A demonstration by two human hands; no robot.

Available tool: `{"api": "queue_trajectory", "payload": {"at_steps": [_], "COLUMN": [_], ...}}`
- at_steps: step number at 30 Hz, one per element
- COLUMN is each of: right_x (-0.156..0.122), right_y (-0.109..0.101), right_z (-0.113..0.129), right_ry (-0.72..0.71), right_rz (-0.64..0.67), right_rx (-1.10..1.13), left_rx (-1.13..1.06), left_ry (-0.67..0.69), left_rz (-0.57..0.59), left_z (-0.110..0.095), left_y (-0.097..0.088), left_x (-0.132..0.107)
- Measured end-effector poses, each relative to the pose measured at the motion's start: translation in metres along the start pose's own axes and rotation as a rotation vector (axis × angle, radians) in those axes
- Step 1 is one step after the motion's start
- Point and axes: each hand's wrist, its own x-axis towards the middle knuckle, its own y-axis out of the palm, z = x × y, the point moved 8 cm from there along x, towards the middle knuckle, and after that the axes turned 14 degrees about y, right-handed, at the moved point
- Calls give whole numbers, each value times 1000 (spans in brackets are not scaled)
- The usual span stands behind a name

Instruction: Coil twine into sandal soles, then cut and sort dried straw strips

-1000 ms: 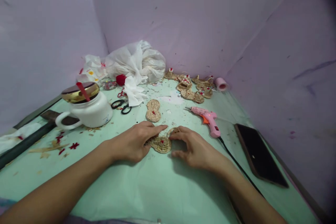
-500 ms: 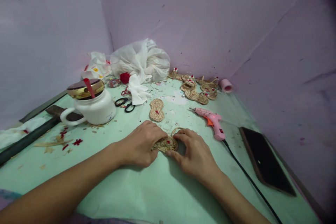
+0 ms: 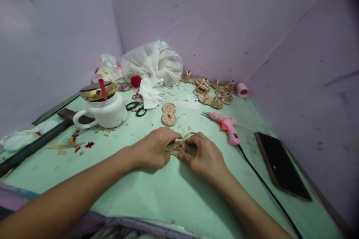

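Between my two hands is a small braided rope sole (image 3: 176, 148) with a red mark on it. My left hand (image 3: 154, 147) is closed around its left end, hiding that part. The thumb and fingers of my right hand (image 3: 204, 154) pinch its right end, where a thin loop of rope (image 3: 188, 134) sticks up beside the fingertips. Just beyond my hands a second rope sole (image 3: 168, 114), also with a red mark, lies flat on the pale green table (image 3: 157, 198).
A pink glue gun (image 3: 226, 126) with a black cord and a phone (image 3: 282, 166) lie on the right. To the left are a lidded white mug (image 3: 108, 112), a hammer (image 3: 36, 143) and scissors (image 3: 136, 108). Small rope sandals (image 3: 209, 97) and a plastic bag (image 3: 157, 63) stand at the back.
The view has shifted a little, showing more of the table's near edge. Both hands keep their grip on the rope sole, with the right fingers slightly nearer its end.
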Motion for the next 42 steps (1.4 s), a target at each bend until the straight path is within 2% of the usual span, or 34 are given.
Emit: {"api": "queue_trajectory", "payload": {"at_steps": [6, 9, 10, 11, 12, 15, 16, 17, 19, 21, 24, 27, 30, 32, 35, 37, 39, 42], "right_x": [7, 10, 12, 16, 21, 31, 31, 32, 31, 28, 18, 10, 11, 16, 19, 18, 17, 20], "right_y": [-2, 0, -2, -8, -18, -55, -62, -66, -67, -60, -34, -9, 4, 8, 9, 8, 5, -2], "right_z": [-11, -18, -22, -28, -37, -67, -72, -74, -67, -46, -14, 1, 7, 5, 0, 0, 0, -6], "right_ry": [-10, 50, 91, 135, 178, 236, 231, 212, 121, -21, -178, -185, -132, -40, 128, 173, 177, 172], "right_rz": [121, 384, 446, 447, 374, -36, -133, -184, -190, -95, 163, 359, 455, 480, 493, 524, 511, 374], "right_rx": [221, 554, 680, 797, 898, 1095, 1124, 1129, 1052, 888, 674, 630, 767, 920, 1140, 1212, 1243, 1357], "left_rx": [17, 48, 58, 65, 71, 91, 103, 116, 135, 138, 138, 155, 184, 186, 33, -210, -519, -897], "left_ry": [49, 93, 114, 138, 162, 227, 249, 269, 309, 348, 396, 410, 417, 365, 177, 65, -17, -199], "left_rz": [8, 5, 10, 12, 10, -42, -68, -92, -122, -119, -106, -119, -166, -247, -386, -457, -581, -816], "left_z": [-5, -8, -9, -10, -10, -11, -11, -12, -16, -21, -28, -30, -32, -28, -8, 8, 23, 38], "left_y": [-1, -4, -4, -5, -5, -11, -13, -15, -19, -18, -16, -15, -16, -23, -38, -43, -45, -39], "left_x": [4, 6, 6, 6, 5, 1, 0, 0, 0, 1, 3, 4, 5, 6, 2, -2, -6, -11]}}
